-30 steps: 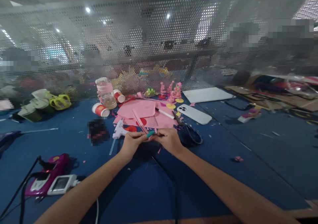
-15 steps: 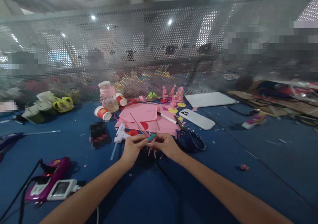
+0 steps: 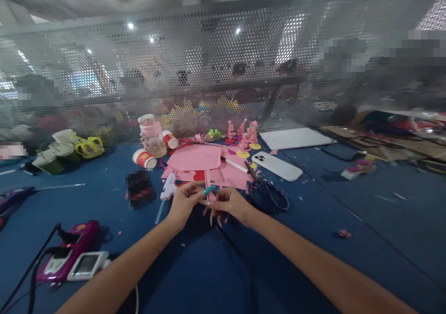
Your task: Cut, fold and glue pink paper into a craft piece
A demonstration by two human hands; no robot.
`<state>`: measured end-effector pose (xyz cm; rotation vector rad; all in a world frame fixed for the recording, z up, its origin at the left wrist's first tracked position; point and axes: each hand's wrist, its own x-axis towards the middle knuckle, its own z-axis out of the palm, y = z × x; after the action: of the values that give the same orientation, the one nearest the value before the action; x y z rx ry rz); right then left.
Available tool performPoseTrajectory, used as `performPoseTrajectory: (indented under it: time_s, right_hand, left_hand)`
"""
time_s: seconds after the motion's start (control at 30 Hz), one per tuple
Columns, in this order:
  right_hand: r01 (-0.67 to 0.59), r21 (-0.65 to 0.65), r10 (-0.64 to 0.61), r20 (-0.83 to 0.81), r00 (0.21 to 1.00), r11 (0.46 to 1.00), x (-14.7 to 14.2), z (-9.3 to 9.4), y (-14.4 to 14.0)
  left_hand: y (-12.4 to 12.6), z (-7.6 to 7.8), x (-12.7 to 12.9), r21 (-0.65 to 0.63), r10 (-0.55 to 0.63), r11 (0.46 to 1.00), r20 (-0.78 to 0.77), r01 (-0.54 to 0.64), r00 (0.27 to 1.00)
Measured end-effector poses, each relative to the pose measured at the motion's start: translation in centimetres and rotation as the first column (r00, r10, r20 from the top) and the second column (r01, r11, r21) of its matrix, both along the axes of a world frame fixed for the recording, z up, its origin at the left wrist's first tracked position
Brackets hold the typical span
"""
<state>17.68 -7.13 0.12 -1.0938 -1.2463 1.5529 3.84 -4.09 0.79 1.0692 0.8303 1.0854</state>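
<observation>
My left hand (image 3: 183, 203) and my right hand (image 3: 230, 203) meet over the blue table (image 3: 209, 267), fingertips together around a narrow pink paper strip (image 3: 208, 184) and a small teal piece (image 3: 209, 190). The strip stands up from between the fingers, roughly upright. Which hand grips which piece I cannot tell exactly; both pinch at the same spot. Just beyond the hands lie pink paper sheets (image 3: 198, 158), a white glue gun (image 3: 169, 188) to the left and black scissors (image 3: 265, 191) to the right.
A white phone (image 3: 277, 165), a white marker (image 3: 234, 164), paper cups (image 3: 144, 158), a pink-lidded jar (image 3: 152, 135) and small pink paper figures (image 3: 245, 135) lie further back. A magenta device with cables (image 3: 66, 253) sits near left. A perforated metal screen (image 3: 223, 72) walls the table's far side.
The pink strip has swung from leaning left to nearly upright between my fingers. My hands stayed together at the same spot; the camera shifted slightly.
</observation>
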Motion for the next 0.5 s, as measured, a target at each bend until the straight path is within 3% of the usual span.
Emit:
performPoseTrajectory:
  time_s: [0.17,0.5]
  right_hand:
    - [-0.025,-0.049,0.027,0.036,0.999,0.998,0.47,-0.49,0.18]
    - [-0.033,-0.078,0.039,0.070,0.997,0.996,0.02,0.26,-0.15]
  left_hand:
    - [0.36,0.05,-0.18,-0.051,-0.097,0.994,-0.006,0.097,0.995]
    - [-0.31,-0.16,0.16,0.041,-0.003,0.999,-0.120,0.007,0.993]
